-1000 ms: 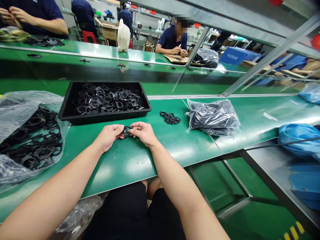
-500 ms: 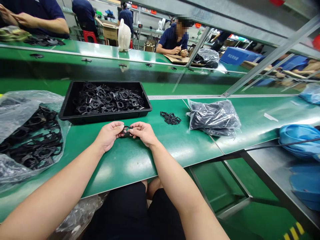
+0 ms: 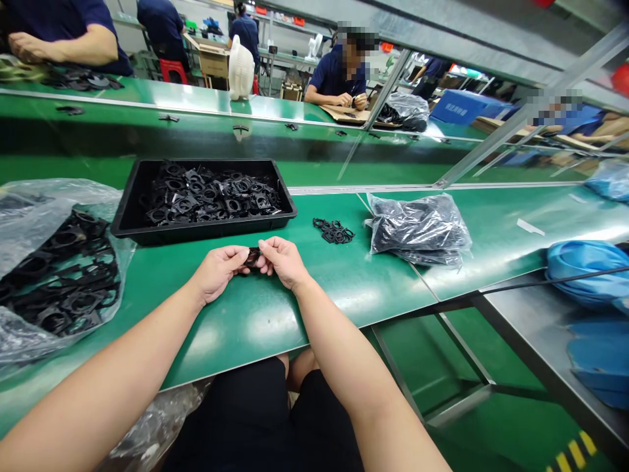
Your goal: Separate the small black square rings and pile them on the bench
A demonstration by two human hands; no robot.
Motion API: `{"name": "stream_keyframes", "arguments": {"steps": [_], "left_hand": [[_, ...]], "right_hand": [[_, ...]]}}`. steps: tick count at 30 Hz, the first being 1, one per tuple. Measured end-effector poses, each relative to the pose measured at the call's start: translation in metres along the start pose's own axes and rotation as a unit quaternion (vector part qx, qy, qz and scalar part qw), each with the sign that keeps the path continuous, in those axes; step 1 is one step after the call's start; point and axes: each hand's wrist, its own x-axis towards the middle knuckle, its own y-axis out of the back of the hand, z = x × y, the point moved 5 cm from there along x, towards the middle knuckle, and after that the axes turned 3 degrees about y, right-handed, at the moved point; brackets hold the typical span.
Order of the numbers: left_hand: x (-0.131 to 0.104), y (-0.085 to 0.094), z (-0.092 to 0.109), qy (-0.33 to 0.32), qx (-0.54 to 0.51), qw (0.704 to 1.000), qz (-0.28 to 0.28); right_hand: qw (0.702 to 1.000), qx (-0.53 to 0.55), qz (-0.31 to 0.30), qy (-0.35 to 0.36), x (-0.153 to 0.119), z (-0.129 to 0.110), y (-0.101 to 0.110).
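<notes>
Between my two hands is a small black plastic part [image 3: 252, 257], largely covered by my fingers. My left hand [image 3: 219, 267] pinches its left side, and my right hand [image 3: 284, 260] grips the right side with thumb and fingers. Just behind them stands a black tray [image 3: 206, 231] heaped with black plastic parts [image 3: 211, 193] that have round openings. A small pile of black rings [image 3: 333, 231] lies on the green table to the right of my hands.
An open clear bag [image 3: 120, 262] of black parts lies at left. A closed plastic bag [image 3: 417, 226] sits at right, near a blue cloth bundle [image 3: 584, 272]. Small black pieces dot the conveyor belt [image 3: 304, 151] behind. A co-worker [image 3: 334, 78] sits across it.
My hands have turned the black plastic part, so its openings no longer show clearly. My left hand has shifted slightly right, closer to my right hand.
</notes>
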Motion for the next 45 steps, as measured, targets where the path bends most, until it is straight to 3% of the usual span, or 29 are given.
{"name": "stream_keyframes", "arguments": {"steps": [3,6,9,17,26,35,45], "left_hand": [[0.002,0.004,-0.003,0.017,-0.036,0.999,0.009],[0.004,0.007,-0.004,0.028,-0.071,0.997,0.02],[0.003,0.005,-0.004,0.033,-0.074,0.997,0.01],[0.002,0.004,-0.005,0.043,-0.064,0.997,0.008],[0.002,0.004,-0.005,0.037,-0.037,0.999,0.01],[0.001,0.003,-0.005,0.036,-0.024,0.999,-0.003],[0.002,0.004,-0.007,0.062,-0.065,0.996,0.002]], "right_hand": [[0.99,-0.084,0.047,0.102,-0.001,-0.008,0.003],[0.95,-0.181,0.08,0.244,-0.008,-0.022,0.002],[0.913,-0.254,0.071,0.312,-0.013,-0.028,-0.003],[0.884,-0.302,0.048,0.353,-0.016,-0.032,-0.007],[0.89,-0.315,0.015,0.329,-0.018,-0.033,-0.009],[0.854,-0.365,0.024,0.369,-0.021,-0.035,-0.013],[0.869,-0.338,0.029,0.36,-0.021,-0.035,-0.015]]}}
